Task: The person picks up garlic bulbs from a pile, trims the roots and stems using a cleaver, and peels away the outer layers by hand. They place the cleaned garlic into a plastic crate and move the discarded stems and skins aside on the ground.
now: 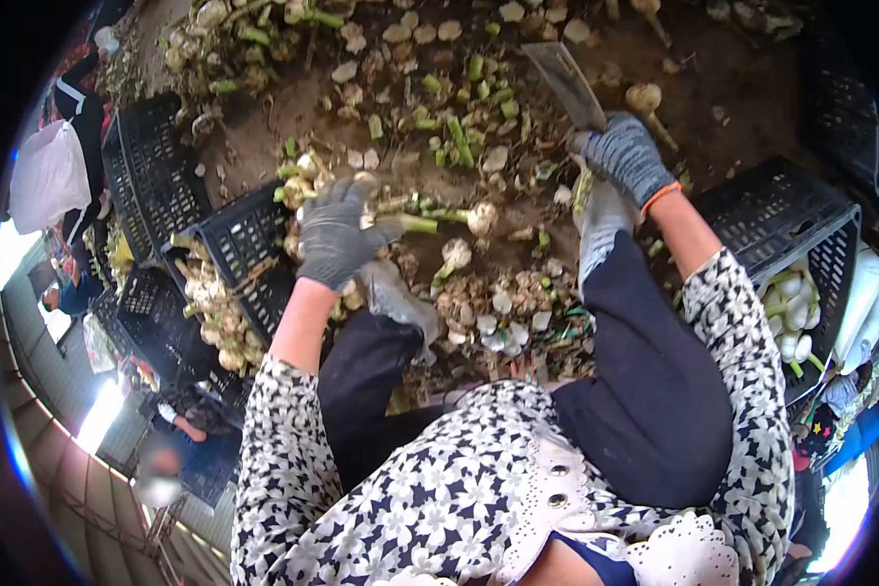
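My right hand (627,161), in a grey knit glove with an orange cuff, is wrapped round the handle of a broad-bladed knife (565,84). The blade points up and to the left, above the littered ground. My left hand (337,234), in a dark grey glove, lies over a small heap of garlic bulbs (308,168) with its thumb stretched out to the right. Its fingertips are partly hidden among the bulbs. Just right of the thumb, a garlic bulb with a green stem (481,219) lies on the ground. Another garlic bulb (455,254) is below it.
Cut green stems (459,142) and pale trimmings cover the brown ground (723,122). A black crate (249,249) tips garlic out at left; a black crate at right (772,210) holds cleaned white bulbs (793,305). More garlic (254,49) is piled at upper left. Other people are at far left.
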A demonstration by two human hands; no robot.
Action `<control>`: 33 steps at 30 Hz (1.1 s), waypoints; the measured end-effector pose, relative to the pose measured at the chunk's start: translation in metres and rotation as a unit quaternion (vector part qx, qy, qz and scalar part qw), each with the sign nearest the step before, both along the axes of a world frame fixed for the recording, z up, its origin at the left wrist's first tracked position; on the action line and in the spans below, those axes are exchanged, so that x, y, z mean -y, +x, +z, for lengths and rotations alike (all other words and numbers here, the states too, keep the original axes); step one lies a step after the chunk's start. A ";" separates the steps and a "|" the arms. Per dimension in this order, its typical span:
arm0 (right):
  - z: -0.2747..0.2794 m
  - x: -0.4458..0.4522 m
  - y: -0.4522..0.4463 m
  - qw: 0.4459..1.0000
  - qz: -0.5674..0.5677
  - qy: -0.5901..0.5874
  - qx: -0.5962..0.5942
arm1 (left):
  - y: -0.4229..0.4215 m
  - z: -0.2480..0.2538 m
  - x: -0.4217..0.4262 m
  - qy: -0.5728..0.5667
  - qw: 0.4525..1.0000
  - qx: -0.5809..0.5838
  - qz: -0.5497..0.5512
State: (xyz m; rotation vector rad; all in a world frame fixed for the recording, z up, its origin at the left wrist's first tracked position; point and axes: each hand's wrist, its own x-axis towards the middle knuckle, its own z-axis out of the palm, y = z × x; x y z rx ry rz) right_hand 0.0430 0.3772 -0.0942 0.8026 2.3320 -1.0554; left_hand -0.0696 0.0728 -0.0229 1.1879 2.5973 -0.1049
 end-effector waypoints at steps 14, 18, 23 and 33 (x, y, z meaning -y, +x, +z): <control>0.033 0.028 0.008 0.985 0.122 0.094 -0.075 | 0.066 -0.105 -0.065 0.371 0.674 0.505 0.390; 0.041 0.043 0.000 0.953 0.257 0.115 -0.111 | 0.044 -0.069 -0.089 0.421 0.544 0.583 0.432; 0.051 0.049 -0.001 0.945 0.281 0.124 -0.113 | 0.049 -0.052 -0.094 0.316 0.753 0.483 0.314; 0.018 0.022 -0.008 0.957 0.229 0.156 -0.083 | 0.051 -0.013 -0.120 0.454 0.558 0.528 0.451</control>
